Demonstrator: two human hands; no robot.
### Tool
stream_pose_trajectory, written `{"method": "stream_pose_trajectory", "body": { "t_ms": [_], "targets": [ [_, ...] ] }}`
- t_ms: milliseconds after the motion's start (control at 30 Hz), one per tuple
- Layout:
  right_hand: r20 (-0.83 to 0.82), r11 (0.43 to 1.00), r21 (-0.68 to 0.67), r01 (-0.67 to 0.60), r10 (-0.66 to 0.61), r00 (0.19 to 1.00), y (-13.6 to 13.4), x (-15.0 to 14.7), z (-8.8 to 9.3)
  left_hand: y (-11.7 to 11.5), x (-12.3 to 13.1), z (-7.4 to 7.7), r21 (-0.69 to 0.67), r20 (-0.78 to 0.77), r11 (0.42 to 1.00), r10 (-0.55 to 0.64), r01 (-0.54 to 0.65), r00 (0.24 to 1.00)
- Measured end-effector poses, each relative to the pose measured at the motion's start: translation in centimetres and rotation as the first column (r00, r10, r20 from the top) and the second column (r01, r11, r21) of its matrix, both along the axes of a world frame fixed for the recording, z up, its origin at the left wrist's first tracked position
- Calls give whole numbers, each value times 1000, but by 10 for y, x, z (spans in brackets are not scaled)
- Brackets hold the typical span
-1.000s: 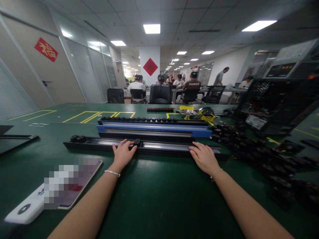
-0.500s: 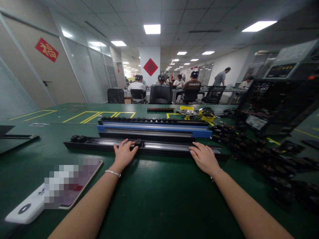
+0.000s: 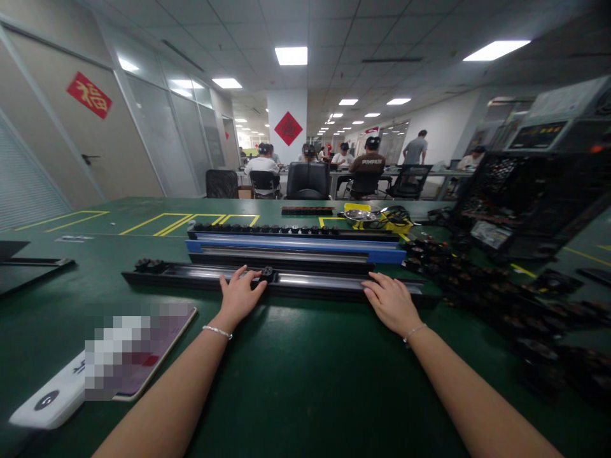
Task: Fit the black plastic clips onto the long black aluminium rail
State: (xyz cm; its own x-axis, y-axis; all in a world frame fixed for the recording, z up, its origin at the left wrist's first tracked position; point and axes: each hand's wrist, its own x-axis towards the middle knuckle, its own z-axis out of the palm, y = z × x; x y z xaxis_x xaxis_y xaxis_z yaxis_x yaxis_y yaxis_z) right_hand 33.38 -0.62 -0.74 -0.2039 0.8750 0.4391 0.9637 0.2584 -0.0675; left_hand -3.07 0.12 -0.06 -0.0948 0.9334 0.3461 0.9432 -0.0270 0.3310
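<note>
A long black rail (image 3: 310, 280) with a shiny metal channel lies across the table in front of me. On its channel sits a small black block (image 3: 267, 274). My left hand (image 3: 238, 294) reaches over the rail; thumb and index finger are closed against the block's left side, the other fingers stretched across the channel. Toward the rail's right end my right hand (image 3: 392, 304) rests on it, fingers extended and slightly apart. A pair of similar black blocks (image 3: 149, 265) sits at the rail's left end.
Behind lie a blue rail (image 3: 286, 244) and a row of black parts (image 3: 267, 229). A pile of black parts (image 3: 496, 299) spreads at right, near an open black case (image 3: 510, 203). A phone (image 3: 162, 350) and a white device (image 3: 48, 399) lie at left. People sit farther back.
My left hand and the small black block have shifted slightly right along the rail. My right hand is unchanged. A standing person in the background has turned and moved a little left.
</note>
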Motion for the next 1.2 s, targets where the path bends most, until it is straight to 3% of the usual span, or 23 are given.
{"method": "stream_pose_trajectory", "body": {
  "t_ms": [1200],
  "targets": [
    [13,1000,3,-2,2,1000,1,1,-1,0,6,-1,-24,-20,999,-34,34,999]
  ]
}}
